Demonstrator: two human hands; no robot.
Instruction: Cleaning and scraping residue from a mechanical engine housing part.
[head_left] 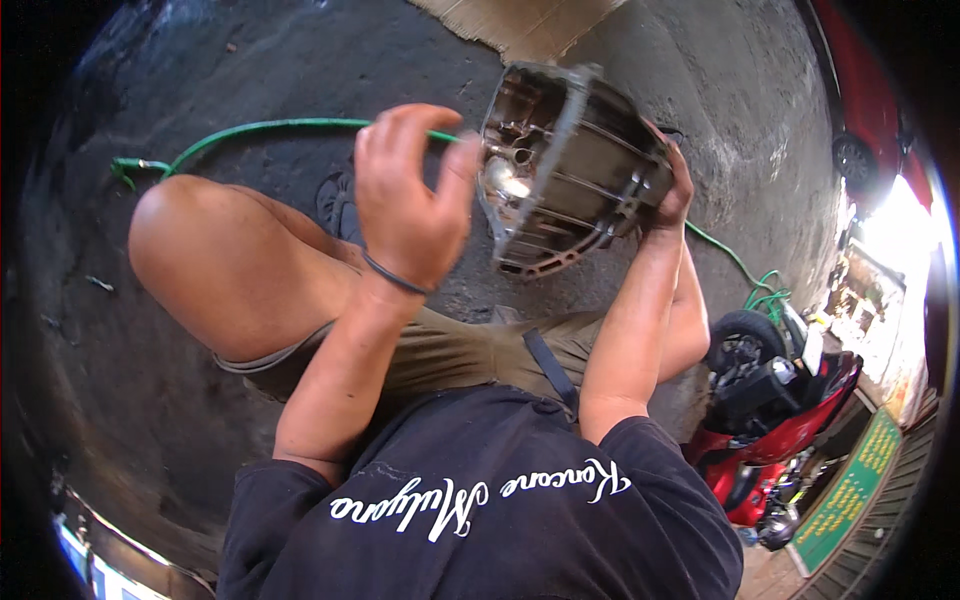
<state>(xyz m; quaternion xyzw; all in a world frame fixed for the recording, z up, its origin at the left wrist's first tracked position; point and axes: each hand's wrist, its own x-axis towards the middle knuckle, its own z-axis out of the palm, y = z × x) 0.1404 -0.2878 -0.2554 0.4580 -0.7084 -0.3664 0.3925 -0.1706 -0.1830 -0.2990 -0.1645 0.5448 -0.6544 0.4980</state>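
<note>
A large grey metal gearbox housing (pixel 585 165), ribbed outside and hollow within, is held up in front of me, tilted so its open end faces left. My right hand (pixel 672 185) grips its right end; some of the fingers are hidden behind the metal. Just left of the open end is my left hand (pixel 415 190), raised, with thumb and fingers apart and nothing visible between them. A dark band circles the left wrist. The housing looks slightly blurred.
A green hose (pixel 270 127) crosses the dark floor behind the housing, coiling at the right. Cardboard (pixel 520 25) lies at the far edge. To the right stand a red motorcycle (pixel 775 435), a green sign board (pixel 850 490) and a red vehicle (pixel 865 80).
</note>
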